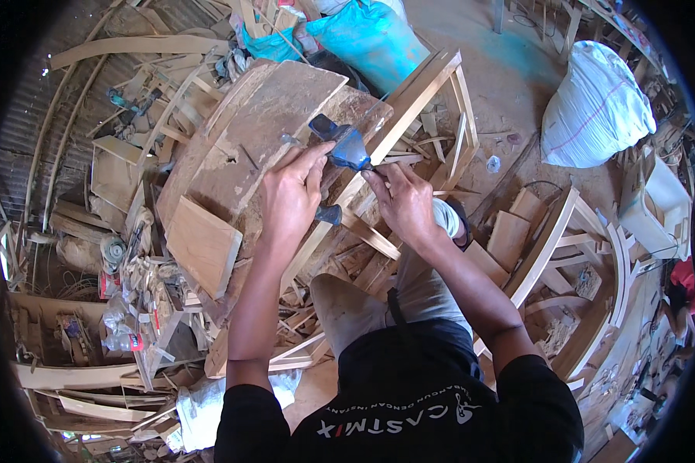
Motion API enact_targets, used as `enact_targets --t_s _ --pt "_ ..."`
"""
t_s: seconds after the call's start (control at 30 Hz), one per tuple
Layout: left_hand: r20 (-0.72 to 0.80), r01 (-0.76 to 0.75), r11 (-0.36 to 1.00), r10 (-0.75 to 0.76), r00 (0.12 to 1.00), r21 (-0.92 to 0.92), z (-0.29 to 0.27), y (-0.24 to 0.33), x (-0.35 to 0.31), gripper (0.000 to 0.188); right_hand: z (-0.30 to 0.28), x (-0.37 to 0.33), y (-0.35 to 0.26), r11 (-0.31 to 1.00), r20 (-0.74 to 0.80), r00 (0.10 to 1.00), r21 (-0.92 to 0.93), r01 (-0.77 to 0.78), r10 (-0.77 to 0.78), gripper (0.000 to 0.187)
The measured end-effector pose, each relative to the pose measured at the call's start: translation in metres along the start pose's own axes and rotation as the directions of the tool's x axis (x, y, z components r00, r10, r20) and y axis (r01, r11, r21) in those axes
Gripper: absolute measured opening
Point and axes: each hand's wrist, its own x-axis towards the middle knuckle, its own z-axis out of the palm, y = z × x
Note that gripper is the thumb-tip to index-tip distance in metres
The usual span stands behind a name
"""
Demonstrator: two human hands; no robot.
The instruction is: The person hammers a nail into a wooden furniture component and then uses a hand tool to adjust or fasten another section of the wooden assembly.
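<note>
My left hand [292, 189] is closed around a blue hand tool [350, 148] with a dark, rounded end sticking out beyond the fingers. Another blue knob-like part [329, 214] shows beside the left wrist; whether it belongs to the same tool is hard to tell. At the tool's narrow right tip, the thumb and fingers of my right hand [403, 199] pinch a small dark piece, too small to name. Below the tool, a wooden frame [394, 116] slants across a worn board worktop [286, 104].
A loose wooden block [202, 245] lies on the worktop's near left edge. Curved wooden frames [544, 247] stand at right. Beyond are a white sack [597, 108], a turquoise sack [371, 42] and a white bin [656, 204]. Wood offcuts cover much of the left side.
</note>
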Motion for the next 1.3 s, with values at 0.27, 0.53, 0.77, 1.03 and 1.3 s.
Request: enact_targets --t_s 0.27,0.53,0.77,1.03,1.3 --pt "-0.023 -0.096 0.995 0.097 0.995 0.016 0.0 -0.001 0.001 0.031 -0.002 0.002 -0.002 1.0 0.008 1.0 0.007 -0.008 0.008 0.022" --pt "0.005 -0.058 0.998 0.058 0.998 -0.011 -0.005 -0.004 -0.005 0.033 0.004 -0.002 0.0 0.987 0.138 0.985 0.112 -0.118 0.102 0.022" --pt "-0.014 -0.112 0.992 0.113 0.993 0.056 -0.005 -0.004 -0.003 0.035 -0.001 0.003 -0.005 0.989 0.114 0.99 0.118 -0.091 0.077 0.02" --pt "-0.039 -0.148 0.986 0.151 0.988 0.074 -0.001 -0.01 -0.005 0.033 -0.003 0.004 -0.009 0.987 0.113 0.986 0.096 -0.131 0.12 0.024" --pt "-0.109 -0.303 0.9 0.351 0.93 0.314 -0.014 0.014 0.0 0.033 0.001 0.004 -0.023 0.849 0.176 0.882 0.242 -0.47 0.438 0.036"
